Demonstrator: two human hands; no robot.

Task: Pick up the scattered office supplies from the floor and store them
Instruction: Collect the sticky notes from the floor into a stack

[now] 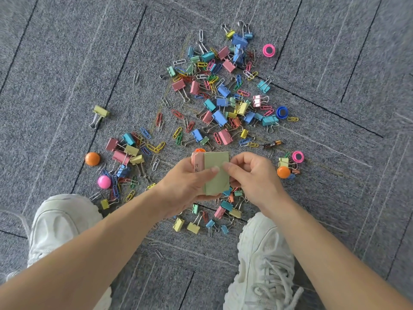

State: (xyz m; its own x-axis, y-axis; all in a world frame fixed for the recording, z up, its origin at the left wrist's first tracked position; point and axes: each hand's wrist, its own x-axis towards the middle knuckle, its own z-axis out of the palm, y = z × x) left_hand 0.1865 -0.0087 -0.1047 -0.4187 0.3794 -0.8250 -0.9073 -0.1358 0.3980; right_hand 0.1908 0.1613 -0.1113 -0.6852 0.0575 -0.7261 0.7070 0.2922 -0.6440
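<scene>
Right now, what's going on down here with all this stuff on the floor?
A person is crouched over a grey carpet strewn with coloured binder clips, paper clips, round magnets and a small battery. Both hands are busy with a small stack of sticky notes, green on top and pink beneath: the left hand holds it from below while the right hand pinches its edge. Nearly everything else lies on the floor between and ahead of the white sneakers. No storage container is in view.
</scene>
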